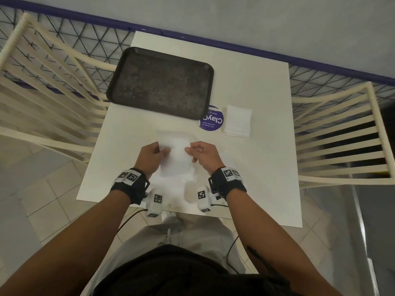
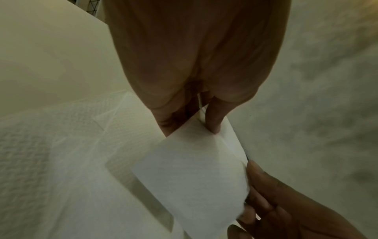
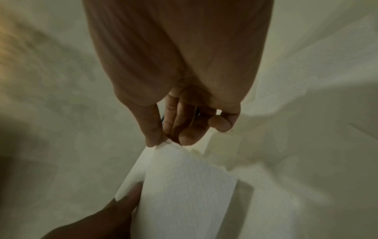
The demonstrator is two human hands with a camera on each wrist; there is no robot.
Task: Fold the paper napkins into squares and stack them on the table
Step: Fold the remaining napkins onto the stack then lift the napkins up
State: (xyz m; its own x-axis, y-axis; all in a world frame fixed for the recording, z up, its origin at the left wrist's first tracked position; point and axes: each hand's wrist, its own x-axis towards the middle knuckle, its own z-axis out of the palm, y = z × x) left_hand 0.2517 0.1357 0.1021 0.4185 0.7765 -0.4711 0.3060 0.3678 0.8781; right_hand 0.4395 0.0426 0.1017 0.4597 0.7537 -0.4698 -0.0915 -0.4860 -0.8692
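A white paper napkin [image 1: 175,159] hangs a little above the white table [image 1: 256,167], held between both hands. My left hand [image 1: 152,154] pinches its left edge, and my right hand [image 1: 197,151] pinches its right top corner. In the left wrist view the napkin [image 2: 190,177] runs from my left thumb to the right hand's fingers [image 2: 259,186]. The right wrist view shows thumb and forefinger nipping the napkin [image 3: 184,194] at its corner. More unfolded napkins [image 1: 175,184] lie flat under the hands. A stack of folded napkins [image 1: 238,121] sits at the right of the table.
A dark empty tray [image 1: 160,82] lies at the back left of the table. A round purple sticker [image 1: 211,121] sits between the tray and the folded stack. Cream slatted chairs [image 1: 49,86] stand on both sides, and the table's near edge is at my waist.
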